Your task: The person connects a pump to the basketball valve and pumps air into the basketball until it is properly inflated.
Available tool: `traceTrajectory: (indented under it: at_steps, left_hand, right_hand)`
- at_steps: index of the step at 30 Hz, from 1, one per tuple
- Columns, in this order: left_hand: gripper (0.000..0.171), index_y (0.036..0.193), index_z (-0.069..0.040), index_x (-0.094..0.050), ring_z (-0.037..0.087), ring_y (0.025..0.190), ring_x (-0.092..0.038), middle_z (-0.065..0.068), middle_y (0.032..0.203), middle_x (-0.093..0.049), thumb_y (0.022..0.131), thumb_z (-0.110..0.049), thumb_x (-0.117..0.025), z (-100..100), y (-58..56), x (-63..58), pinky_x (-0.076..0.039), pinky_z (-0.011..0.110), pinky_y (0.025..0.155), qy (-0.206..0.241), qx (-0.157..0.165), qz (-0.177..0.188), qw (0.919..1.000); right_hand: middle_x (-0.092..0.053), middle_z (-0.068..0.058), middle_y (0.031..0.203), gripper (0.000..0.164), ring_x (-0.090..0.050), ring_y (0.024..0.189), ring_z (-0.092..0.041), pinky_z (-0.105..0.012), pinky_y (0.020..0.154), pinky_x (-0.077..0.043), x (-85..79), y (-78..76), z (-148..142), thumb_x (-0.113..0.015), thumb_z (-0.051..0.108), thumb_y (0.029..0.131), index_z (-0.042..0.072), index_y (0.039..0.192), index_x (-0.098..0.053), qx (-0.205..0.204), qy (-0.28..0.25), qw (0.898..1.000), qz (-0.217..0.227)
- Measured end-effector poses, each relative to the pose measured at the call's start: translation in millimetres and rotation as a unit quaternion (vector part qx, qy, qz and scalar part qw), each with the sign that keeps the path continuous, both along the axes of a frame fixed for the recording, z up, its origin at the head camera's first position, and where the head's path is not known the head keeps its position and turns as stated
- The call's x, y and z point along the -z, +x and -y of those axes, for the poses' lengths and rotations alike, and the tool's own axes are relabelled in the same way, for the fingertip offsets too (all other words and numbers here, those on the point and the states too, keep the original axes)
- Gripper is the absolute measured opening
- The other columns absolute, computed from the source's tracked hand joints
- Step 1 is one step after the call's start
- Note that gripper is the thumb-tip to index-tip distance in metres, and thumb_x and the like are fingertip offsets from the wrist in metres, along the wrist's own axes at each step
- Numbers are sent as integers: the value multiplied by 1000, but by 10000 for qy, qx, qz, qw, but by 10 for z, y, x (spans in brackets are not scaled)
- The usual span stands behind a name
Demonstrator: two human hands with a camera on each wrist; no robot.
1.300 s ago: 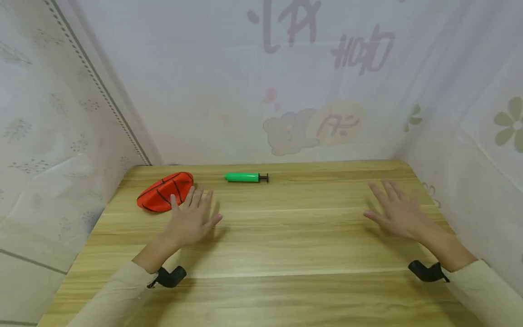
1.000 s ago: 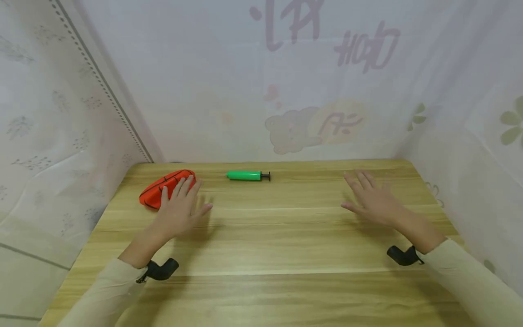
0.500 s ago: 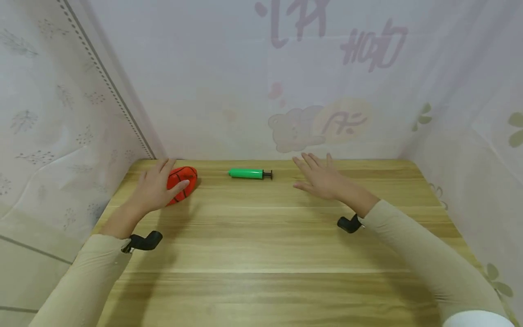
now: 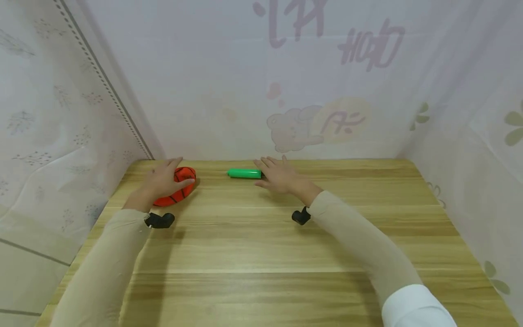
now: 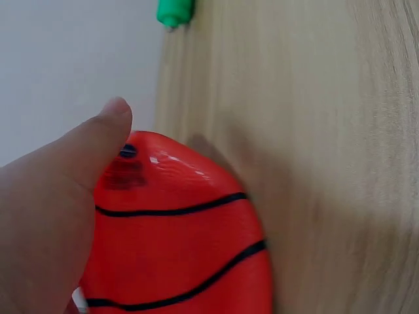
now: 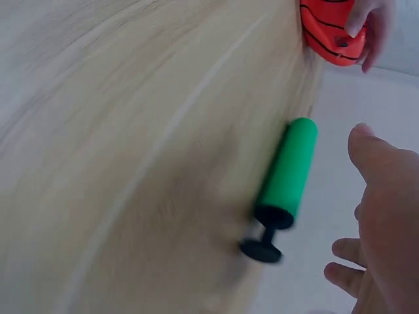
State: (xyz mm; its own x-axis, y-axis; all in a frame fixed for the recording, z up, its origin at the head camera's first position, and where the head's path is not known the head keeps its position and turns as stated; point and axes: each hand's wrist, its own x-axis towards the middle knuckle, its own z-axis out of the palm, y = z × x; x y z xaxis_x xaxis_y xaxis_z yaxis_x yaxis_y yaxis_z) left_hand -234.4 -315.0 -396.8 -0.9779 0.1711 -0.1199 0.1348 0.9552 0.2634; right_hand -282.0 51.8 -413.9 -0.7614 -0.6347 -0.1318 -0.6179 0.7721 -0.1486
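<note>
Left hand (image 4: 161,181), fingers spread, at ball (image 5: 177,242); right hand (image 4: 281,178), fingers parted, beside pump (image 4: 244,173), would likely grip steadiest round barrel (image 6: 292,167), not handle (image 6: 260,250).

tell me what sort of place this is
Probably a small screened-off booth set up for recording hand work, though that is a guess: a wood-grain table, pale printed hangings at its back and both sides, and black wrist-worn devices suggest it.

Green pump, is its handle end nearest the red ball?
No, the handle of the green pump faces away from the red ball.
</note>
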Motion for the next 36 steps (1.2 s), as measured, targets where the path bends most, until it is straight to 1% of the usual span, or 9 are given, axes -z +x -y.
traceTrajectory:
  at_steps: [2, 5, 7, 10, 14, 20, 23, 29, 36]
  left_hand:
    - [93, 159, 4, -18, 60, 136, -32, 36, 156, -27, 98, -53, -60, 22, -20, 72, -21, 77, 106, -73, -65, -31, 9999]
    - [89, 157, 6, -22, 58, 130, -42, 38, 150, -35, 99, -49, -61, 26, -37, 144, -33, 72, 103, -65, -140, -20, 9999]
    - [85, 155, 6, -27, 54, 124, -50, 37, 144, -44, 99, -48, -61, 14, -50, 172, -42, 67, 97, -49, -165, -45, 9998]
    - [74, 151, 5, -36, 47, 115, -57, 34, 135, -52, 101, -44, -61, -12, -71, 206, -48, 61, 89, -42, -195, -153, 9997]
    - [60, 143, 3, -43, 46, 111, -59, 31, 127, -57, 103, -38, -60, -16, -81, 250, -48, 60, 86, -114, -238, -341, 9991]
    - [50, 134, 0, -48, 48, 114, -56, 29, 125, -59, 103, -37, -60, 9, -76, 293, -42, 66, 91, -188, -412, -452, 9979]
    - [46, 130, -1, -49, 47, 111, -58, 28, 121, -61, 102, -37, -61, 17, -79, 301, -43, 65, 89, -165, -401, -537, 9976]
    - [41, 122, -2, -52, 44, 98, -63, 26, 109, -65, 101, -35, -64, 30, -89, 306, -47, 59, 77, -159, -378, -677, 9969]
    - [38, 114, -3, -52, 45, 96, -64, 25, 103, -66, 99, -35, -66, 25, -73, 316, -46, 60, 78, -197, -444, -774, 9958]
  right_hand:
    - [-24, -13, 166, 76, -21, 153, -33, -65, 119, -11, 103, -43, 99, -45, 53, 105, 16, 164, -15, -10, -119, 9999, -4]
    - [-25, -12, 166, 74, -22, 153, -32, -64, 120, -9, 234, -84, 189, -44, 50, 107, 13, 164, -14, 64, -413, 9991, 83]
    - [-26, -12, 165, 73, -22, 153, -30, -64, 120, -8, 308, -106, 216, -43, 48, 107, 13, 164, -14, 175, -604, 9980, 97]
    - [-29, -11, 164, 70, -25, 152, -29, -64, 120, -6, 385, -121, 239, -45, 44, 108, 14, 164, -15, 345, -822, 9960, 65]
    - [-32, -11, 162, 66, -28, 151, -29, -60, 121, -9, 494, -137, 274, -45, 40, 109, 15, 164, -18, 381, -801, 9961, 7]
    - [-39, -8, 158, 60, -33, 148, -28, -50, 120, -25, 606, -153, 330, -45, 35, 109, 14, 162, -25, 309, -763, 9965, -149]
    - [-42, -7, 156, 57, -35, 146, -28, -50, 118, -29, 617, -162, 346, -46, 31, 109, 15, 161, -28, 338, -797, 9960, -213]
    - [-47, -6, 152, 53, -39, 144, -26, -50, 115, -33, 634, -183, 355, -49, 26, 109, 16, 158, -34, 368, -905, 9947, -331]
    - [-51, -6, 150, 49, -43, 141, -26, -51, 113, -35, 642, -189, 373, -51, 22, 108, 15, 156, -40, 390, -945, 9938, -435]
